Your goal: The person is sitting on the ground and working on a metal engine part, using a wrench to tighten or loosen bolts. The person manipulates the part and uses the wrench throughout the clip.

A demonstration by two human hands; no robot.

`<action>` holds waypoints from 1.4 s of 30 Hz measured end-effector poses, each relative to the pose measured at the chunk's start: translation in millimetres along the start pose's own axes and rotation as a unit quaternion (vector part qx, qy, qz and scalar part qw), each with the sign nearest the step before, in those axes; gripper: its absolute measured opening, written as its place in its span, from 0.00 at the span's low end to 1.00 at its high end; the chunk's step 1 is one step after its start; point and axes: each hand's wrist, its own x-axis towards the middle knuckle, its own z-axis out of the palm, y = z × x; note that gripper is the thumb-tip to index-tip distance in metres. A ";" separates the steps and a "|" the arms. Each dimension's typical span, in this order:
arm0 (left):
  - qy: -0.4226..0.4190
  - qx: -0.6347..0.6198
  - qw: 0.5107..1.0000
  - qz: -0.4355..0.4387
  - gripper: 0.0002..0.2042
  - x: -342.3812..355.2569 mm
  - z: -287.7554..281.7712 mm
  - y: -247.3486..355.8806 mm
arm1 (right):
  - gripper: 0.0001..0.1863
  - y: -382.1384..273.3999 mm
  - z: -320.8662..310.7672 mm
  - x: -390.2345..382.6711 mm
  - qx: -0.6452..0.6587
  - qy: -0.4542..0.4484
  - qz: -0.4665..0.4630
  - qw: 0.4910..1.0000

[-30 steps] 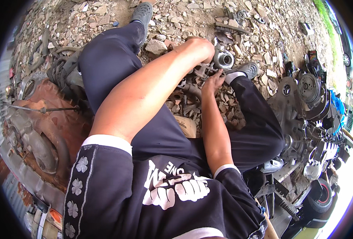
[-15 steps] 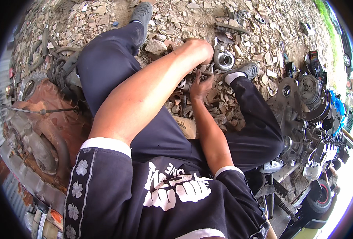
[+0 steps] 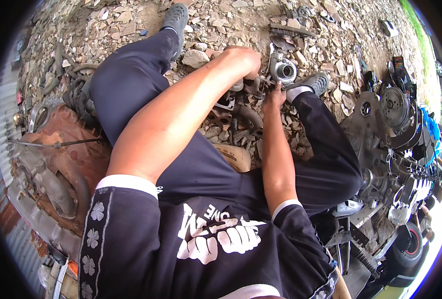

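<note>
A silver-grey turbocharger [image 3: 284, 71] with a round dark opening sits on the gravel by my right shoe. Against its lower edge rest the fingertips of my right hand [image 3: 274, 101]; the fingers look pressed together, and what they pinch, if anything, is hidden. My left hand [image 3: 245, 61] is curled closed just left of the turbocharger, its fingers turned away, so what it grips does not show. A thin metal piece [image 3: 265, 79] spans the gap between the hands. Below my left hand lies a rusty exhaust manifold [image 3: 248, 115] with flanged openings.
My legs spread around the work spot. Left lies a large metal housing [image 3: 44, 182] on a reddish-brown sheet, with dark hoses [image 3: 76, 97] beyond. Various vehicle parts, including a round drum [image 3: 394, 107], crowd the right. A brush [image 3: 292, 31] and a large stone [image 3: 195, 59] lie on the gravel.
My right hand has moved up and right from the manifold to the turbocharger's lower edge. My left hand has shifted slightly left. More of the manifold shows.
</note>
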 end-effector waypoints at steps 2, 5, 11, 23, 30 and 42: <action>0.011 0.010 1.000 0.019 0.18 -2.1 0.5 2.5 | 0.23 4.4 -1.3 -6.0 -0.045 0.020 -0.128 0.991; -0.008 0.000 1.000 -0.006 0.19 0.1 5.6 0.3 | 0.28 4.2 11.5 -41.2 -0.304 0.102 -0.157 0.934; 0.001 0.013 1.000 0.026 0.19 0.2 -0.6 8.4 | 0.37 37.3 0.5 -48.4 -0.347 0.149 -0.260 0.889; 0.013 0.004 1.000 0.028 0.18 -3.2 -7.3 9.7 | 0.19 17.8 31.7 -119.4 -0.284 -0.081 -0.289 0.911; 0.046 -0.004 0.998 0.049 0.18 -13.1 -12.1 14.2 | 0.33 16.2 48.7 -124.2 -0.372 0.049 -0.215 0.901; 0.018 -0.006 0.999 0.029 0.18 -0.1 -3.8 9.4 | 0.13 16.9 23.9 -97.4 -0.433 -0.146 -0.410 0.789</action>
